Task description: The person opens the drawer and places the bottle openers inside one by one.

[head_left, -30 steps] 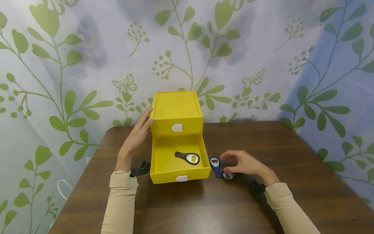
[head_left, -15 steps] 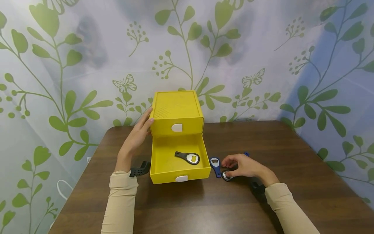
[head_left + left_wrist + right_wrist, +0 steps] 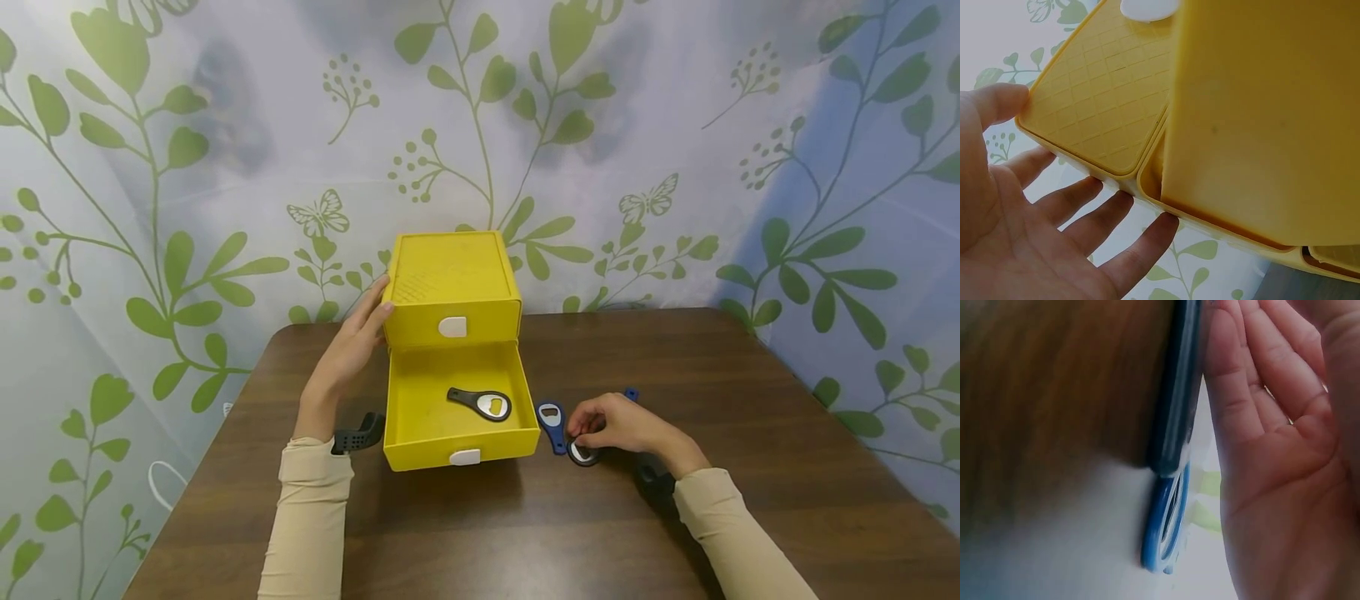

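My left hand rests with straightened fingers along the left side of a yellow two-drawer box; the left wrist view shows the fingertips at its edge. Its lower drawer stands pulled out, with a black bottle opener lying inside. To the right of the drawer, my right hand pinches the head of a second black bottle opener between thumb and fingers, its handle hidden under the hand. Alongside lies a blue bottle opener. In the right wrist view, the dark handle runs beside my fingers.
The blue end of another handle pokes out behind my right hand. All this stands on a brown wooden table. A leaf-patterned cloth hangs behind and at the sides. A white cord hangs past the left edge.
My right hand has come down and its fingers have closed on the black bottle opener's head. The blue handle end behind that hand has come into view. My left hand has stayed put.
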The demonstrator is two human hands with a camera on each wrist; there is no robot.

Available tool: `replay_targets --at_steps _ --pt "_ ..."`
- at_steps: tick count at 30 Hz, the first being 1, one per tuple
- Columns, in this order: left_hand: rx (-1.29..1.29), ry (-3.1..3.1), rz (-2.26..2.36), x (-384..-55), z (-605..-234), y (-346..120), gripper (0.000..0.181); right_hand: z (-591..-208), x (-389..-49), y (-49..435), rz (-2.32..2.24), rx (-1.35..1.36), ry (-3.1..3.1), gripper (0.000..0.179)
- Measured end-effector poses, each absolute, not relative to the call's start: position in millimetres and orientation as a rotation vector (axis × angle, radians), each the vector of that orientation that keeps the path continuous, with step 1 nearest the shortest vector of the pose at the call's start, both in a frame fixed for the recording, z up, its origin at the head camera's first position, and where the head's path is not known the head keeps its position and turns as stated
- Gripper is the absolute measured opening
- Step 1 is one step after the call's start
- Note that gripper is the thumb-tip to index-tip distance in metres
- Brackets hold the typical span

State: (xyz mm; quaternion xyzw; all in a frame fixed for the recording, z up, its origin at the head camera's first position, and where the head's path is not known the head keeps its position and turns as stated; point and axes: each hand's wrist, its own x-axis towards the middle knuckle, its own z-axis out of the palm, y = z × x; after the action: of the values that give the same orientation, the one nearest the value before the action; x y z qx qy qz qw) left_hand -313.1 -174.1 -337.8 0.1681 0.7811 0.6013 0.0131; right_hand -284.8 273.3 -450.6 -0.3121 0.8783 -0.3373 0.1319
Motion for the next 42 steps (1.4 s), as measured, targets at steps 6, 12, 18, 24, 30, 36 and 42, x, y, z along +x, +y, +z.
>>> replay_targets --at_steps 6,12,18,24,30,36,42 --pt "0.531 2.438 1.87 -313 -338 -174 0.066 -451 -285 272 -0.979 -0.912 2.571 0.008" --pt "0.531 2.451 1.857 -314 -339 -174 0.067 -448 -284 271 -0.951 -0.912 2.616 0.01" --pt "0.546 2.462 1.846 -314 -339 -175 0.066 -448 -284 270 -0.933 -0.883 2.656 0.013" --pt "0.548 2.456 1.842 -314 -340 -175 0.067 -447 -283 269 -0.944 -0.878 2.695 0.013" --pt "0.55 2.446 1.854 -314 -340 -174 0.067 -434 -280 265 -0.971 -0.851 2.761 0.014" --pt "0.56 2.451 1.862 -313 -341 -175 0.068 -415 -276 258 -1.038 -0.785 2.817 0.014" --pt "0.565 2.451 1.863 -312 -341 -175 0.07 -399 -272 251 -1.037 -0.81 2.893 0.015"
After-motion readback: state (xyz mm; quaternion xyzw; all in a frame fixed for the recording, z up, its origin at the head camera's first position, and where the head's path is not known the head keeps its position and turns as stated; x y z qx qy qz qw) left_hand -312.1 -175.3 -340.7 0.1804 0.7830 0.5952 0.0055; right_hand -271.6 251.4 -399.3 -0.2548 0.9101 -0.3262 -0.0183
